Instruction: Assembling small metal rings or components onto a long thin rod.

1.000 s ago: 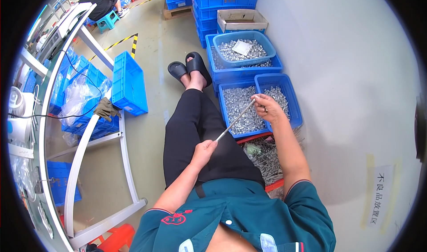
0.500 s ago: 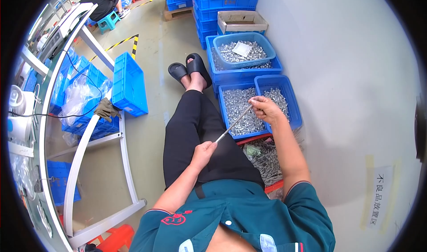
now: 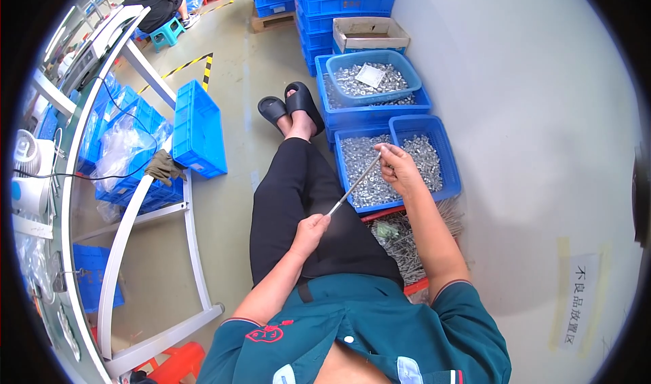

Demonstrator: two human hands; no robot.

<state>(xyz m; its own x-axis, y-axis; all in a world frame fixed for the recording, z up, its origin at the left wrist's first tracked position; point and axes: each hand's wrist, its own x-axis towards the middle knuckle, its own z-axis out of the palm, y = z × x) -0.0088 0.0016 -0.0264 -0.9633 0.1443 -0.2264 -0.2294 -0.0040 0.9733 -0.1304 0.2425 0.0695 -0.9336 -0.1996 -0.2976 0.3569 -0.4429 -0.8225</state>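
A thin grey metal rod (image 3: 355,186) slants between my hands, above my lap and the near parts bin. My left hand (image 3: 312,233) is closed round its lower end, over my thigh. At the upper end, the thumb and fingertips of my right hand (image 3: 400,170) pinch the rod. Under that hand is a blue bin (image 3: 341,160) full of small silvery metal fittings (image 3: 363,164), partly covered by a smaller blue basket (image 3: 451,174) of similar parts. Beside my right thigh, many thin metal rods (image 3: 410,252) lie in a red container (image 3: 417,286), partly hidden by my forearm.
Farther off stand a light-blue basket (image 3: 411,79) of fittings, a cardboard box (image 3: 371,30) and stacked blue crates (image 3: 310,23). A workbench (image 3: 68,201) with a grey frame runs along my left, near an upright blue crate (image 3: 201,130). A wall (image 3: 529,147) borders the right. A person (image 3: 154,4) sits far left.
My right hand has shifted slightly left and up with the rod's upper end, so the rod tilts a little more steeply. My left hand stays nearly still.
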